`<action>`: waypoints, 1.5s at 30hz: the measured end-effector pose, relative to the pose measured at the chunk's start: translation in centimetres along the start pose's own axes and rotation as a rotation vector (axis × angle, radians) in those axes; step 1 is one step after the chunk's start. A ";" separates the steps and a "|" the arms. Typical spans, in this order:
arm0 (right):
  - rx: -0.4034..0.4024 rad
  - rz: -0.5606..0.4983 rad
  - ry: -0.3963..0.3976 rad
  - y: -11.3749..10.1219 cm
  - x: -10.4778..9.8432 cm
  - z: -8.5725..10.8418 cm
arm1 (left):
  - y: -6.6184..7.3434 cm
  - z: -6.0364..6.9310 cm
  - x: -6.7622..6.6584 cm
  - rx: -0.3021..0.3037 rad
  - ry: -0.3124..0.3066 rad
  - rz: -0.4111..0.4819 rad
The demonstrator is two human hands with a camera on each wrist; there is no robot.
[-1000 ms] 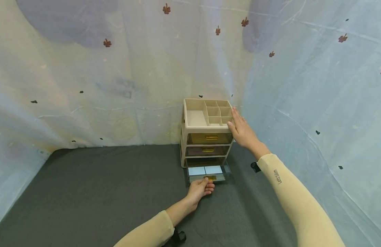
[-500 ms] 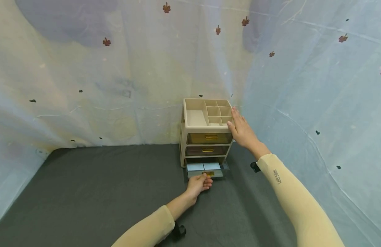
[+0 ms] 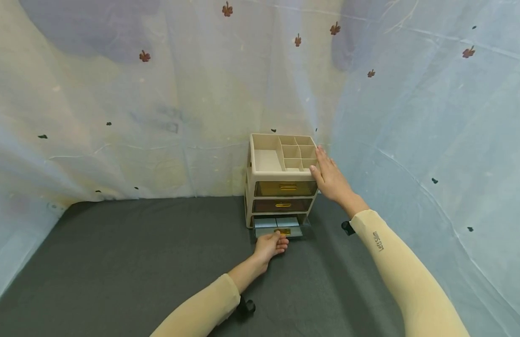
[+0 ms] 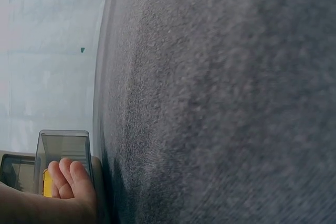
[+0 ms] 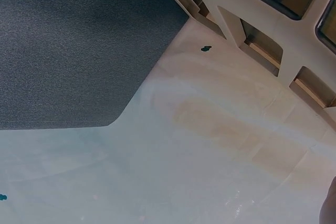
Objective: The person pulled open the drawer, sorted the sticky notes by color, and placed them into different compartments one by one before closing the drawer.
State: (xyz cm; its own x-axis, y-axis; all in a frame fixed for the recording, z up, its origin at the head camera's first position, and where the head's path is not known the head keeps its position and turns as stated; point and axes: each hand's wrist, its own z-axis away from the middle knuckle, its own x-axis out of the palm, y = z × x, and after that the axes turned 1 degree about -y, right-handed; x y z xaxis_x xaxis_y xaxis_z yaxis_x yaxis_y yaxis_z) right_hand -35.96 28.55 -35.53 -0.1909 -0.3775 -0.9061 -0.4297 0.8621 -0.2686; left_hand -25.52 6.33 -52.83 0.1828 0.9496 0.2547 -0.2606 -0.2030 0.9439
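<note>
A beige desktop drawer organizer (image 3: 281, 174) stands on the dark grey surface, its upper two drawers closed. The bottom drawer (image 3: 264, 231), smoky and see-through, is pulled partway out with two whitish flat items (image 3: 287, 222) inside. At its front, my left hand (image 3: 267, 245) pinches the gold drawer handle (image 3: 284, 231) between thumb and curled fingers; the left wrist view shows this yellow handle (image 4: 47, 183) partly behind the fingers. My right hand (image 3: 332, 180) rests with straight fingers along the organizer's upper right side. Only a sliver of that hand enters the right wrist view.
Compartments (image 3: 292, 152) of several sizes divide the organizer's top. A pale patterned cloth (image 3: 209, 93) hangs close behind it and along the right. The dark grey cloth surface (image 3: 138, 262) stretches left and forward.
My left hand has pushed the bottom drawer inward, toward the organizer's body, so less of it sticks out. The right hand has stayed in place on the side.
</note>
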 end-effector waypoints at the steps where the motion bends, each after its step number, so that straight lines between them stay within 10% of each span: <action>1: -0.001 0.001 0.001 0.0 0.0 0.0 | 0.0 -0.1 0.0 -0.002 0.002 0.005; 45: 0.004 0.004 -0.003 0.4 0.3 -0.1 | 1.5 -3.6 -0.6 0.018 0.050 0.033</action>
State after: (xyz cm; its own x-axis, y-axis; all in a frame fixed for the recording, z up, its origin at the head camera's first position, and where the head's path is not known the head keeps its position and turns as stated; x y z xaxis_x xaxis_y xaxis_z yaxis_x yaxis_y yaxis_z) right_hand -36.30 28.79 -35.85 -0.1901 -0.3734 -0.9080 -0.4252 0.8649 -0.2667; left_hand -29.45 6.36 -52.32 0.1262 0.9530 0.2753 -0.2490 -0.2382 0.9388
